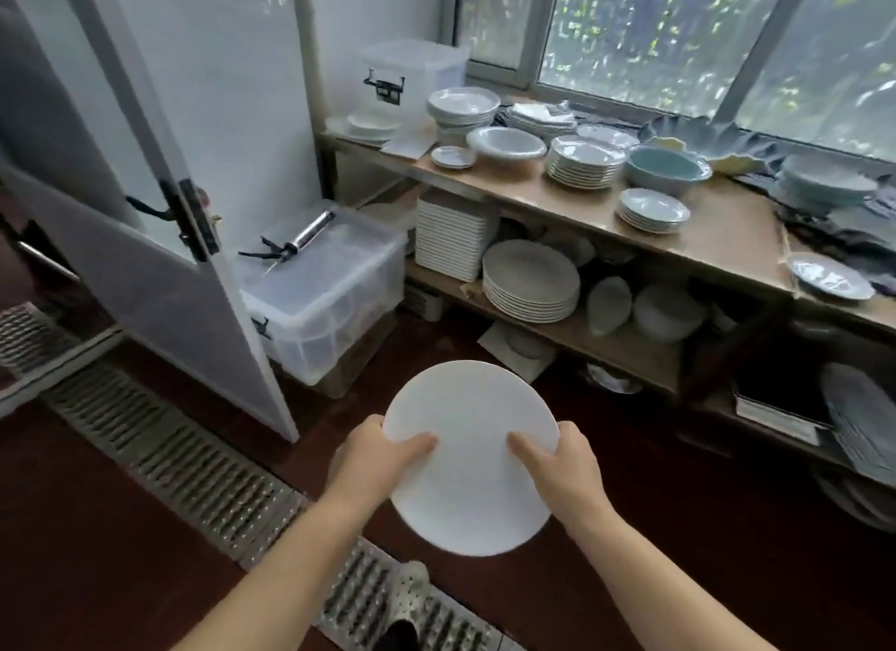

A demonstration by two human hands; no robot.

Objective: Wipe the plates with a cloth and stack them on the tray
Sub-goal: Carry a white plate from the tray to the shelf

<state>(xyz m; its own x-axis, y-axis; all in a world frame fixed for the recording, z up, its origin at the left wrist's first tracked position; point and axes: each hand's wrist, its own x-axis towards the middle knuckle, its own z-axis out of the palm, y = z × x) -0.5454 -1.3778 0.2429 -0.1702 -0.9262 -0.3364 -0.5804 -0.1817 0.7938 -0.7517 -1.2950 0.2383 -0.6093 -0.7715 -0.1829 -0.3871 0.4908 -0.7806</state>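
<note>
Head view: I hold the round white ceramic plate [472,461] in mid-air above the dark red floor [654,529], well apart from the wooden counter [717,223]. My left hand [373,461] and right hand [565,461] each pinch an opposite rim, thumb on the upper face, fingers hidden beneath. No cloth or tray is visible.

Risks, as I judge them:
- A rim-only grip on glazed ceramic may slip; a drop onto the hard floor likely breaks the plate.
- The metal floor grate [203,476] beside my spotted slipper [407,597] may catch a step.
- The stacked white plates [531,282] on the lower shelf [625,354] may be knocked.
</note>
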